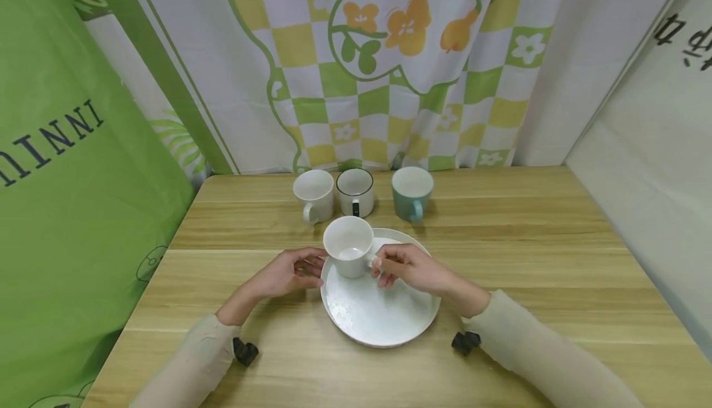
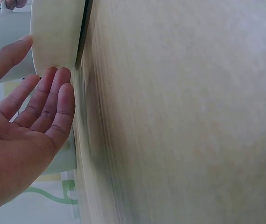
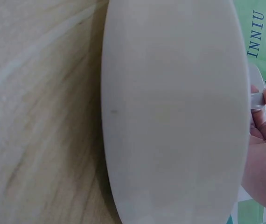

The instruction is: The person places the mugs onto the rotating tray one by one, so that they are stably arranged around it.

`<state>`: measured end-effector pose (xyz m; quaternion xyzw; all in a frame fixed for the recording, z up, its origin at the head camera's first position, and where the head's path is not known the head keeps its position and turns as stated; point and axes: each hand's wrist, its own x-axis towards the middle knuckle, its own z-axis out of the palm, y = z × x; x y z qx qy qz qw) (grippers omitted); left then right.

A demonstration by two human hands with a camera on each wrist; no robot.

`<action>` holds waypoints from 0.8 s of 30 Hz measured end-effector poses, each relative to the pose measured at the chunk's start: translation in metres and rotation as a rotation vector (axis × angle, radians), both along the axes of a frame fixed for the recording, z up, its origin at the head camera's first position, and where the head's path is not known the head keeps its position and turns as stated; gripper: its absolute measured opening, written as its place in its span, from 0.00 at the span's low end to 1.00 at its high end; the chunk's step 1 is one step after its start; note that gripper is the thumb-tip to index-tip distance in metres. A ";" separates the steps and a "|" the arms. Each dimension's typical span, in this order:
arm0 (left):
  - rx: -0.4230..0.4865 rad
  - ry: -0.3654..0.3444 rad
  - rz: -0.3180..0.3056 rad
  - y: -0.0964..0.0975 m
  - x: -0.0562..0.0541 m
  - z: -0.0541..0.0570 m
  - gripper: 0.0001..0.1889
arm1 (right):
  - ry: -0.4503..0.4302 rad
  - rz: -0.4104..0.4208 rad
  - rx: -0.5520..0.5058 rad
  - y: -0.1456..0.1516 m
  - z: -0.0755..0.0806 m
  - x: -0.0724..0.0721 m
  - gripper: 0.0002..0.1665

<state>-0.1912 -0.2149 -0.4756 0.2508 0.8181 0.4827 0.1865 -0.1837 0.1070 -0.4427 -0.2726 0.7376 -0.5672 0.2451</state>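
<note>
A white cup (image 1: 348,244) is at the far left part of a round white tray (image 1: 384,318); I cannot tell whether its base touches the tray. My right hand (image 1: 411,267) pinches the cup's handle between thumb and fingers, which the right wrist view shows beyond the tray's side wall (image 3: 175,116). At the tray's left side is my left hand (image 1: 290,272), its fingers loosely extended. In the left wrist view, the fingertips of that hand (image 2: 28,135) reach the tray's outer wall (image 2: 58,37), and the cup's pale side (image 2: 4,44) shows behind the thumb.
Behind the tray stand a white cup (image 1: 314,190), a white mug with a dark rim (image 1: 355,191) and a teal cup (image 1: 410,198). The wooden table (image 1: 528,253) meets a patterned curtain (image 1: 411,99) at the back. Green cloth (image 1: 83,210) hangs at the left.
</note>
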 end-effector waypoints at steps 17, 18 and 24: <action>0.017 -0.020 -0.008 0.000 0.001 -0.001 0.33 | -0.107 -0.082 -0.026 0.001 -0.003 -0.003 0.18; 0.017 -0.022 -0.008 0.000 0.001 -0.001 0.33 | -0.101 -0.082 -0.027 0.001 -0.003 -0.003 0.18; 0.015 -0.016 -0.011 0.001 0.002 -0.001 0.34 | -0.007 -0.094 -0.023 0.005 0.000 -0.006 0.18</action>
